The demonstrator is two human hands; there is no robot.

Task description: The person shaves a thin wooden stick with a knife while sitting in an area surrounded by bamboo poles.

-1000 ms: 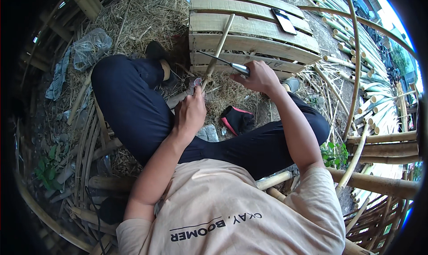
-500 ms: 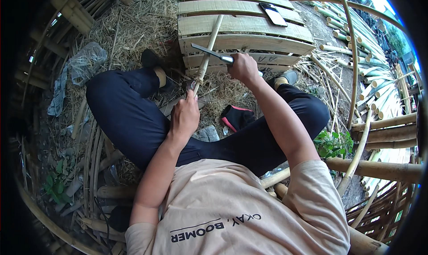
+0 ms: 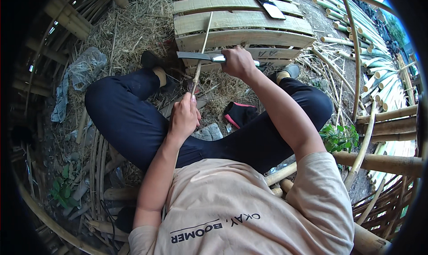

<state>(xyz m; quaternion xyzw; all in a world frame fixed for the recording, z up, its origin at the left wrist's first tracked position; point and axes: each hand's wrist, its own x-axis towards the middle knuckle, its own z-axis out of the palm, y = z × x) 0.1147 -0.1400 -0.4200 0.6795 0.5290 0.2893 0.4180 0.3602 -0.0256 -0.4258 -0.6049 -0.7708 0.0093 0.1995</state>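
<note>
My left hand (image 3: pixel 183 117) is closed round the near end of a split bamboo strip (image 3: pixel 203 50), which points away from me over a low slatted wooden crate (image 3: pixel 243 21). Turned edge-on, the strip looks narrow. In my right hand (image 3: pixel 239 64) is the handle of a knife (image 3: pixel 195 56), its broad grey blade pointing left. The blade lies across the strip partway along its length; whether it bites into the bamboo I cannot tell. Most of the knife's handle is hidden by my fingers.
A dark phone (image 3: pixel 270 8) with a bright screen lies on the crate. Between my legs are a black-and-pink cloth item (image 3: pixel 240 114) and a grey stone-like block (image 3: pixel 208 132). Crumpled clear plastic (image 3: pixel 88 63) lies left on straw. Cut bamboo poles (image 3: pixel 374 61) are stacked at the right.
The bamboo strip has turned from its wide face to a narrow edge and shifted slightly left. My right hand has moved a little left and nearer, with the knife blade now level and showing its flat.
</note>
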